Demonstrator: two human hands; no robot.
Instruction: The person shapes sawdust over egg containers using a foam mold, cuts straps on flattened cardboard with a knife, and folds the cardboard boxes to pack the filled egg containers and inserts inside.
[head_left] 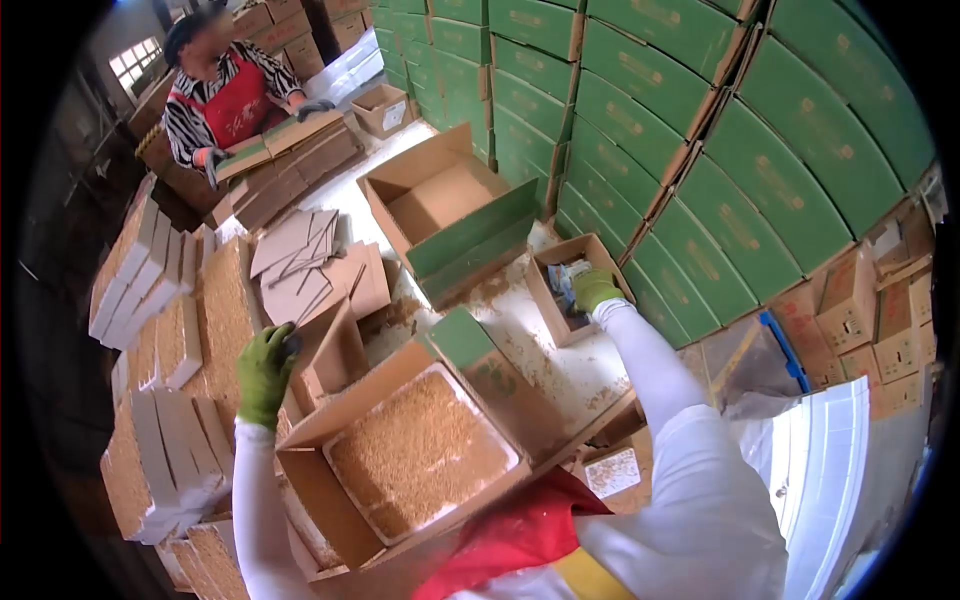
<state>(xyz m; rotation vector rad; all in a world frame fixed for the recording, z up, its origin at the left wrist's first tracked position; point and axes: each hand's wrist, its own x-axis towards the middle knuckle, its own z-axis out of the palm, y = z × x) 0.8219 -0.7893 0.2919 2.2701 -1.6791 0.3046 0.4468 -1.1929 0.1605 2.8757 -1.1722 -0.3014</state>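
Observation:
An open cardboard box (300,470) stands right in front of me, and a white-edged tray of brown granular material (420,450) lies inside it. Over the box's left side is my left hand (263,378), in a green glove. Its fingers are closed around something small and dark that I cannot make out. My right hand (597,289), gloved the same way, reaches into a small open carton (545,300). Its fingers curl down beside blue-and-white packets (567,285), and the glove hides what they grip.
Stacked white trays (165,450) stand at the left. Cardboard sheets (325,280) and another open box (440,200) lie ahead. A wall of green cartons (700,180) rises on the right. Across the table, a person in a red apron (235,105) handles flattened cartons (290,165).

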